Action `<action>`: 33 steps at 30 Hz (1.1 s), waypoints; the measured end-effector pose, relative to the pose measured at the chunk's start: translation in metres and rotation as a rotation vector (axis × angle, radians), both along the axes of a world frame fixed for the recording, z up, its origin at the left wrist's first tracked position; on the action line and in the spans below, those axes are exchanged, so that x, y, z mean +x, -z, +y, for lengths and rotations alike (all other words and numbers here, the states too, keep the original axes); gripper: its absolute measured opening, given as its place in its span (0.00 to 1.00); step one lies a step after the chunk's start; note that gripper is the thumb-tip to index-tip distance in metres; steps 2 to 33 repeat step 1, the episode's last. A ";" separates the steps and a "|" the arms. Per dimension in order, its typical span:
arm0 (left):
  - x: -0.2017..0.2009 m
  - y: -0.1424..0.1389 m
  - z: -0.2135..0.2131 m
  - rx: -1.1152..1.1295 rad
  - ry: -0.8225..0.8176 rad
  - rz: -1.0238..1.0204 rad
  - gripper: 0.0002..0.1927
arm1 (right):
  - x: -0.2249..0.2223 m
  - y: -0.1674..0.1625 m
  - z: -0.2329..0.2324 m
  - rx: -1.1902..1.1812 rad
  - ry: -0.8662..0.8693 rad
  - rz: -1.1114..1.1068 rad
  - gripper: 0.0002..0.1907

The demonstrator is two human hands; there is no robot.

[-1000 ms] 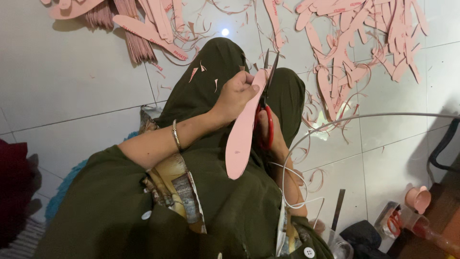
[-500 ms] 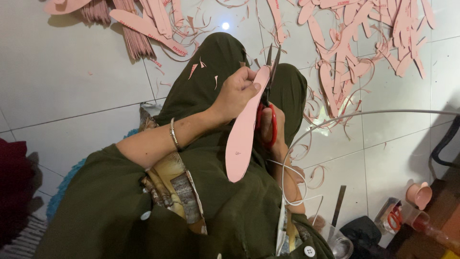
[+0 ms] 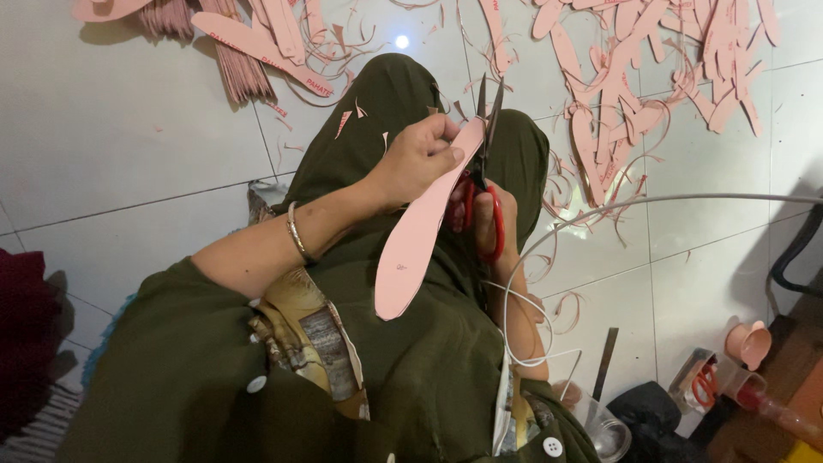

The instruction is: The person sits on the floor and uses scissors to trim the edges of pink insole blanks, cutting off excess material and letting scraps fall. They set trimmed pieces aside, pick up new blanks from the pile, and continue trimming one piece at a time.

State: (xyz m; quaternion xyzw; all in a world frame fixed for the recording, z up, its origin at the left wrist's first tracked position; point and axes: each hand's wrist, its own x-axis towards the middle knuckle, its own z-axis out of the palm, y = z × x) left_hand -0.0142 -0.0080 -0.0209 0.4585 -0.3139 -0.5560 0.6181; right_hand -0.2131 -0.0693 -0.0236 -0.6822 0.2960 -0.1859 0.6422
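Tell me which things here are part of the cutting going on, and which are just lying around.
In use:
left hand gripping the pink foam insole-shaped sheet
right hand working the red-handled scissors

Lying about:
pink offcuts and curled trimmings on the white tiled floor
pink plastic cup
clear glass jar

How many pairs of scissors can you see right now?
2: red-handled scissors in the right hand, cutting the pink insole; a second red-handled pair in the box at lower right. Others may be hidden.
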 end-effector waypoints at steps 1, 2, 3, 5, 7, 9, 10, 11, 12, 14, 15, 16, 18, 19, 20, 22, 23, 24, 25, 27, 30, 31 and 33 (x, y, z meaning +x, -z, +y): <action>0.002 -0.005 0.003 0.015 0.019 0.026 0.08 | 0.000 0.002 0.000 -0.023 0.000 0.009 0.42; 0.002 -0.005 0.003 0.015 0.019 0.026 0.08 | 0.000 0.002 0.000 -0.023 0.000 0.009 0.42; 0.002 -0.005 0.003 0.015 0.019 0.026 0.08 | 0.000 0.002 0.000 -0.023 0.000 0.009 0.42; 0.002 -0.005 0.003 0.015 0.019 0.026 0.08 | 0.000 0.002 0.000 -0.023 0.000 0.009 0.42; 0.002 -0.005 0.003 0.015 0.019 0.026 0.08 | 0.000 0.002 0.000 -0.023 0.000 0.009 0.42; 0.002 -0.005 0.003 0.015 0.019 0.026 0.08 | 0.000 0.002 0.000 -0.023 0.000 0.009 0.42; 0.002 -0.005 0.003 0.015 0.019 0.026 0.08 | 0.000 0.002 0.000 -0.023 0.000 0.009 0.42; 0.002 -0.005 0.003 0.015 0.019 0.026 0.08 | 0.000 0.002 0.000 -0.023 0.000 0.009 0.42; 0.002 -0.005 0.003 0.015 0.019 0.026 0.08 | 0.000 0.002 0.000 -0.023 0.000 0.009 0.42; 0.002 -0.005 0.003 0.015 0.019 0.026 0.08 | 0.000 0.002 0.000 -0.023 0.000 0.009 0.42; 0.002 -0.005 0.003 0.015 0.019 0.026 0.08 | 0.000 0.002 0.000 -0.023 0.000 0.009 0.42; 0.002 -0.005 0.003 0.015 0.019 0.026 0.08 | 0.000 0.002 0.000 -0.023 0.000 0.009 0.42; 0.002 -0.005 0.003 0.015 0.019 0.026 0.08 | 0.000 0.002 0.000 -0.023 0.000 0.009 0.42; 0.002 -0.005 0.003 0.015 0.019 0.026 0.08 | 0.000 0.002 0.000 -0.023 0.000 0.009 0.42; 0.002 -0.005 0.003 0.015 0.019 0.026 0.08 | 0.000 0.002 0.000 -0.023 0.000 0.009 0.42; 0.002 -0.005 0.003 0.015 0.019 0.026 0.08 | 0.000 0.002 0.000 -0.023 0.000 0.009 0.42; 0.002 -0.005 0.003 0.015 0.019 0.026 0.08 | 0.000 0.002 0.000 -0.023 0.000 0.009 0.42; 0.002 -0.005 0.003 0.015 0.019 0.026 0.08 | 0.000 0.002 0.000 -0.023 0.000 0.009 0.42; 0.002 -0.005 0.003 0.015 0.019 0.026 0.08 | 0.000 0.002 0.000 -0.023 0.000 0.009 0.42; 0.002 -0.005 0.003 0.015 0.019 0.026 0.08 | 0.000 0.002 0.000 -0.023 0.000 0.009 0.42; 0.002 -0.005 0.003 0.015 0.019 0.026 0.08 | 0.000 0.002 0.000 -0.023 0.000 0.009 0.42; 0.002 -0.005 0.003 0.015 0.019 0.026 0.08 | 0.000 0.002 0.000 -0.023 0.000 0.009 0.42; 0.002 -0.005 0.003 0.015 0.019 0.026 0.08 | 0.000 0.002 0.000 -0.023 0.000 0.009 0.42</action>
